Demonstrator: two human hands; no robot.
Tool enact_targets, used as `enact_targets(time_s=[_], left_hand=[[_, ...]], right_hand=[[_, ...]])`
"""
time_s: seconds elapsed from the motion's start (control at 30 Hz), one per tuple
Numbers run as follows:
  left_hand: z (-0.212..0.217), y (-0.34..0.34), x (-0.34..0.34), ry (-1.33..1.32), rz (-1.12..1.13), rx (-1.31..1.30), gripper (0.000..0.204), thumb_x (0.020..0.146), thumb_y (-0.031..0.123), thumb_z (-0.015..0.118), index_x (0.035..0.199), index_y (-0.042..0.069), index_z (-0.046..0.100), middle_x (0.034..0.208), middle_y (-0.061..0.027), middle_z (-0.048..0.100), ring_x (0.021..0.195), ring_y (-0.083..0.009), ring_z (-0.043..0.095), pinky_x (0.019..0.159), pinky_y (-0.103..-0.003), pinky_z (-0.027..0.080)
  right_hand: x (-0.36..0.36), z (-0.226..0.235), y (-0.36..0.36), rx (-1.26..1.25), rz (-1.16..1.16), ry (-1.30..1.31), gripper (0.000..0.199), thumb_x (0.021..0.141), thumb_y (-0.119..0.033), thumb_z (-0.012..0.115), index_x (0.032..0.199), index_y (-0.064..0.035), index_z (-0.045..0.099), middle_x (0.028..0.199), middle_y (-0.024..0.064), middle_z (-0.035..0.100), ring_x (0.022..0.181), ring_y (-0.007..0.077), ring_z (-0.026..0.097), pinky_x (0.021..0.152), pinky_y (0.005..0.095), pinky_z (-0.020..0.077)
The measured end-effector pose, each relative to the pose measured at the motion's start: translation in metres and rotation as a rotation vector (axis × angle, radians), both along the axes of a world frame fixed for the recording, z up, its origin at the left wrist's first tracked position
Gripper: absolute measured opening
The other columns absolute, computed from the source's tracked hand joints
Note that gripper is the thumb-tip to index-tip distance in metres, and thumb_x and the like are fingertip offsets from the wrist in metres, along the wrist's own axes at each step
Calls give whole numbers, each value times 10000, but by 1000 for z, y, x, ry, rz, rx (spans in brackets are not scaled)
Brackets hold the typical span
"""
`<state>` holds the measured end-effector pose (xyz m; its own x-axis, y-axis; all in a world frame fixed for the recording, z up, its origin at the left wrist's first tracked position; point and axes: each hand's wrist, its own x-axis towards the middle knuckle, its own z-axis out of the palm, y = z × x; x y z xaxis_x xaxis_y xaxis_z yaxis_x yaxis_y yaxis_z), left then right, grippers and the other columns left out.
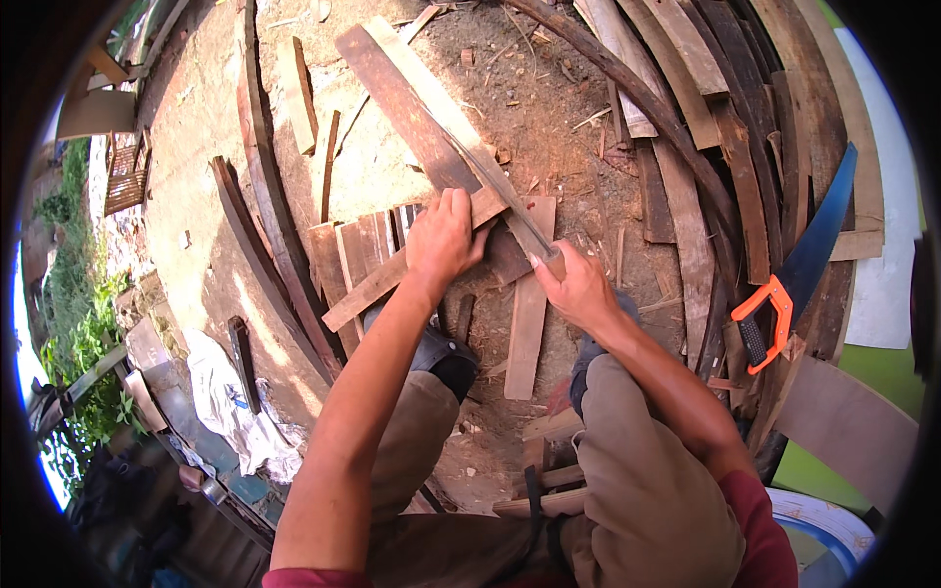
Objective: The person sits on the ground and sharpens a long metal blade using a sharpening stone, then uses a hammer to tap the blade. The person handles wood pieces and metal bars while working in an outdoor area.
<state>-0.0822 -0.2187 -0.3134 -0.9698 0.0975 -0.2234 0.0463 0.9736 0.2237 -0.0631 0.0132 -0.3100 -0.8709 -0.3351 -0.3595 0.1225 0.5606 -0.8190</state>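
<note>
My left hand [446,240] is closed around a short wooden batten [377,290], which slants up to the right. Beyond it, a dark brown plank [397,103] and a paler board [421,73] lie side by side; the batten's upper end crosses the dark plank. In my right hand [580,286] is the handle of a long thin metal tool [497,188], its narrow shaft pointing up and left along the pale board. Whether it is a file or a blade I cannot tell. A flat pale board [529,333] lies below, between my feet.
An orange-handled handsaw [769,318] rests on the stacked planks [686,225] at right. Long dark timbers [270,176] lie on the dirt floor at left. Near a white cloth [225,402] is a dark knife-like tool [243,363]. Short boards [358,245] lie beside my left foot.
</note>
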Motion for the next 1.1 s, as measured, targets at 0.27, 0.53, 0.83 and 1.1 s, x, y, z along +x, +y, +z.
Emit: enact_targets(time_s=[0.27, 0.53, 0.83, 1.1], left_hand=[[-3, -2, 0, 47, -15, 26, 483, 858, 367, 758, 1013, 1, 484, 955, -186, 576, 902, -381, 652, 739, -459, 544], [1, 0, 2, -8, 11, 4, 451, 815, 290, 780, 1039, 33, 485, 989, -152, 591, 958, -334, 652, 839, -423, 546], [4, 1, 0, -23, 19, 10, 440, 830, 293, 765, 1043, 26, 488, 991, -151, 587, 962, -338, 649, 852, -424, 540], [4, 1, 0, 14, -10, 21, 434, 840, 301, 758, 1043, 26, 490, 996, -157, 592, 963, -343, 645, 852, -423, 538]], right_hand=[[3, 12, -12, 20, -49, 8, 399, 946, -280, 692, 1149, 46, 585, 765, 289, 659, 730, 465, 680, 653, 504, 521], [7, 20, 1, -85, -82, 51, 395, 935, -269, 678, 1150, 48, 580, 742, 290, 650, 720, 486, 665, 648, 530, 502], [1, 23, 7, -45, -45, -112, 342, 923, -233, 672, 1115, 37, 585, 778, 309, 657, 786, 514, 664, 704, 550, 516], [-3, 15, 8, 102, 33, -126, 341, 896, -187, 658, 1120, 56, 576, 831, 322, 663, 848, 514, 662, 745, 545, 523]])
